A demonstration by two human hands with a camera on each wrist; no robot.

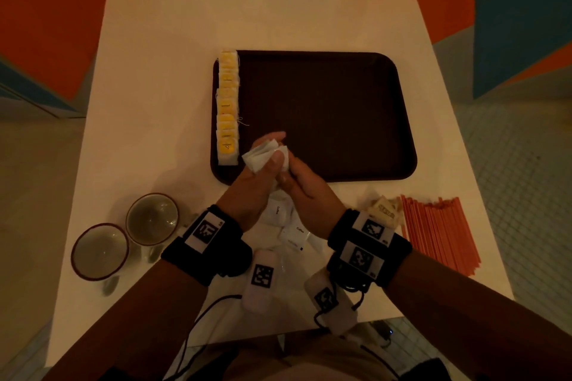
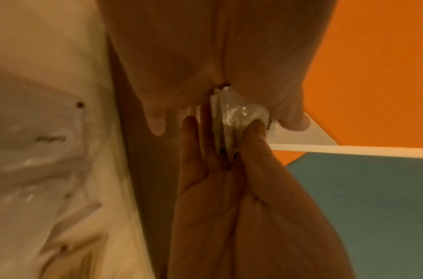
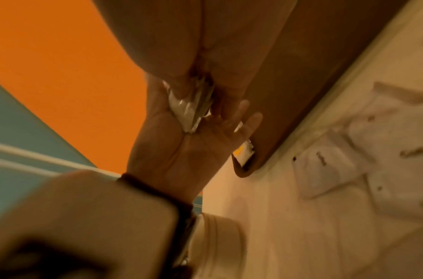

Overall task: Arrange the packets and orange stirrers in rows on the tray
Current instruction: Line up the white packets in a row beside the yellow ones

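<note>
Both hands (image 1: 272, 176) pinch what look like several white packets (image 1: 263, 156) above the dark tray's (image 1: 387, 164) near-left corner.

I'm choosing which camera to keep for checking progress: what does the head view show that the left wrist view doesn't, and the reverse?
Only the head view shows the row of yellow packets along the tray's left edge, the orange stirrers and two cups on the table. Only the left wrist view shows the palms' inner sides up close. Both show the left hand and right hand holding a stack of white packets together.
</note>
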